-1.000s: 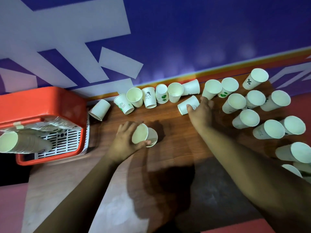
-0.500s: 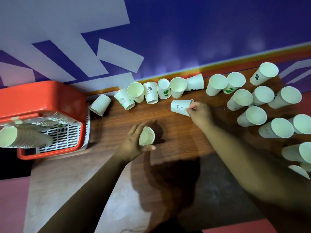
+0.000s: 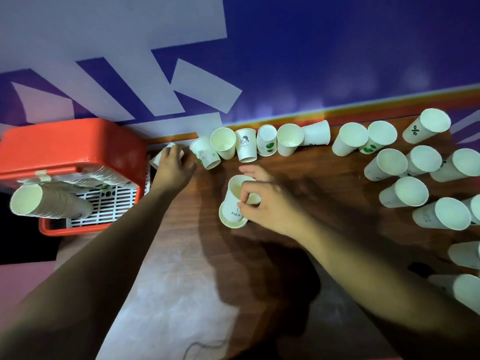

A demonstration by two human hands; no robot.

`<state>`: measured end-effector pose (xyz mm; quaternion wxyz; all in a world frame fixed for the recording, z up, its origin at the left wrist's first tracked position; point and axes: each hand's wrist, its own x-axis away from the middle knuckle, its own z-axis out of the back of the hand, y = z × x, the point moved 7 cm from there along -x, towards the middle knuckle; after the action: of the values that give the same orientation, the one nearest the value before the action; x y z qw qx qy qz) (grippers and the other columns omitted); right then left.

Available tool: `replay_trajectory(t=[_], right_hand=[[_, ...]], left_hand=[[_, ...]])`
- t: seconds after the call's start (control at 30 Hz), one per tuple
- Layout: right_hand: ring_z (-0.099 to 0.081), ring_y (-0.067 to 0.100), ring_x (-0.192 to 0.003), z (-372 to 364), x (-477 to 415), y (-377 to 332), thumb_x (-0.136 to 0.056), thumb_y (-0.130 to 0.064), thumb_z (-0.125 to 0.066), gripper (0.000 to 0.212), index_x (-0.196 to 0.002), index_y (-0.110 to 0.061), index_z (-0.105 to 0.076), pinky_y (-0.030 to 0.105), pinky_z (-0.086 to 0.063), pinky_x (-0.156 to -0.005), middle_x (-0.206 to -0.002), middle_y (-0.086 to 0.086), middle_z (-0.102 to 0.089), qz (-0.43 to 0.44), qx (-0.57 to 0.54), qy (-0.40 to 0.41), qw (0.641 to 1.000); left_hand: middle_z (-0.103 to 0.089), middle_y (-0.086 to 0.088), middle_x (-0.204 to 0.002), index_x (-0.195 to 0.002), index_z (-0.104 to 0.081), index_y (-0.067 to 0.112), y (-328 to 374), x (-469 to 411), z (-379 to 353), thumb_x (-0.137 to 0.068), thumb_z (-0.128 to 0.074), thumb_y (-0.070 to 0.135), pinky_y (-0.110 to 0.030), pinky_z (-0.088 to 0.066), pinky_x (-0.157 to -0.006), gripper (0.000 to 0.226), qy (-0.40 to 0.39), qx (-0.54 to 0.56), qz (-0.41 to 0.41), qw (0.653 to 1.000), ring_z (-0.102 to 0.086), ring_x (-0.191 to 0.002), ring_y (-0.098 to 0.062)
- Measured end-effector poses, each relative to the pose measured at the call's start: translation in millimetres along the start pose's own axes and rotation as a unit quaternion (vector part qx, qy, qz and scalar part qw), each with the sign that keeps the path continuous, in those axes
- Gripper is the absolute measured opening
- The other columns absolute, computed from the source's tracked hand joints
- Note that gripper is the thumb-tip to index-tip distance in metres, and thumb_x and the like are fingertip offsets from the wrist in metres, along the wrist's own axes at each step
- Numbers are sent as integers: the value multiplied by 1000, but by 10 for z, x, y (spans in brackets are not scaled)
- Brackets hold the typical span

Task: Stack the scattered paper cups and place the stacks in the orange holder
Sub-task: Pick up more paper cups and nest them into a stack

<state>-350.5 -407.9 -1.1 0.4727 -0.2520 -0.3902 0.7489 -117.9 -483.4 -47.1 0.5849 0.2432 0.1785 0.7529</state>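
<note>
Two nested paper cups (image 3: pixel 232 207) stand on the wooden table (image 3: pixel 324 203) at its middle. My right hand (image 3: pixel 267 203) pinches the rim of the upper one, which sits inside the lower cup. My left hand (image 3: pixel 172 167) reaches to the back left, with its fingers curled over a single cup (image 3: pixel 158 159) lying on its side beside the orange holder (image 3: pixel 65 144). Most of that cup is hidden under the hand. A long stack of cups (image 3: pixel 44 203) lies in the holder on a white grid.
A row of several cups (image 3: pixel 245 145) lines the blue wall at the back. Several more cups (image 3: pixel 405 193) stand crowded at the right end of the table. A pale cloth (image 3: pixel 168 307) covers the near part of the table.
My right hand carried its cup from the back row and set it into the cup my left hand held. My left hand let go and reached to the cup beside the holder.
</note>
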Motion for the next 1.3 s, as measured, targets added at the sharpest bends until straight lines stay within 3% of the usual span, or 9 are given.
replay_trajectory(t=[0.17,0.3,0.37,0.57,0.83,0.97,1.07,1.17,1.3], right_hand=[[-50,29,-113,-464,21,-14,-78,-29,-65,10,-84,-21,-64,42,-42,-97,-128,6,-53,100,152,-51,982],[-49,27,-117,-802,54,153,-67,-25,-82,61,-122,-25,-58,44,-42,-97,-129,3,-51,79,205,-104,970],[-48,26,-120,-807,39,199,-69,-33,-81,69,-131,-23,-52,43,-42,-100,-132,3,-49,57,194,-93,975],[-54,25,-114,-162,-189,553,-90,-38,-62,45,-129,-16,-53,36,-47,-93,-129,5,-48,-119,104,97,983],[-56,26,-110,233,-649,817,-93,-24,-57,35,-124,-7,-54,36,-47,-94,-125,10,-48,-131,172,120,969],[-56,32,-108,208,-1039,802,-89,-21,-60,39,-124,-4,-54,40,-50,-88,-125,14,-50,-135,210,135,959],[-57,32,-108,275,-1208,871,-87,-24,-64,43,-125,-7,-53,39,-52,-85,-125,13,-49,-188,278,164,928],[-55,34,-109,281,-1259,1016,-86,-20,-65,42,-123,-7,-53,42,-52,-87,-124,15,-49,-230,333,147,903],[-51,35,-111,185,-1210,1138,-88,-5,-57,34,-121,-4,-55,42,-48,-89,-124,17,-51,-203,396,91,891]], left_hand=[[-45,-16,-137,-139,-49,24,103,-255,-126,-88,-69,32,-39,-42,-104,55,-52,-20,-26,998,-51,-117,-26],[-38,-15,-143,-143,-45,35,62,-354,-321,-89,-69,37,-43,-37,-113,59,-101,-69,-36,992,-44,-130,-33],[-36,-15,-146,-145,-42,38,79,-390,-400,-92,-66,40,-45,-36,-113,58,-109,-91,-45,989,-40,-134,-34],[-63,-16,-125,-133,-61,16,192,-510,-532,-93,-60,21,-37,-46,-100,40,-118,-98,-98,983,-60,-111,-31],[-71,-5,-95,-102,-69,8,260,-382,-318,-87,-73,25,-30,-51,-77,23,-33,-12,-132,991,-64,-85,-20],[-62,9,-85,-90,-65,22,179,-117,34,-88,-73,34,-10,-41,-65,15,-50,105,-121,986,-58,-75,-2],[-61,0,-105,-82,-63,27,145,161,178,-86,-74,26,-9,-43,-80,12,-90,235,-125,960,-60,-93,1],[-59,-1,-134,-73,-65,26,128,418,216,-84,-74,24,-23,-45,-101,14,-168,343,-105,918,-54,-127,-7],[-60,-1,-135,-73,-63,10,151,701,157,-83,-79,22,-35,-40,-111,22,-217,369,-130,895,-53,-132,-15]])
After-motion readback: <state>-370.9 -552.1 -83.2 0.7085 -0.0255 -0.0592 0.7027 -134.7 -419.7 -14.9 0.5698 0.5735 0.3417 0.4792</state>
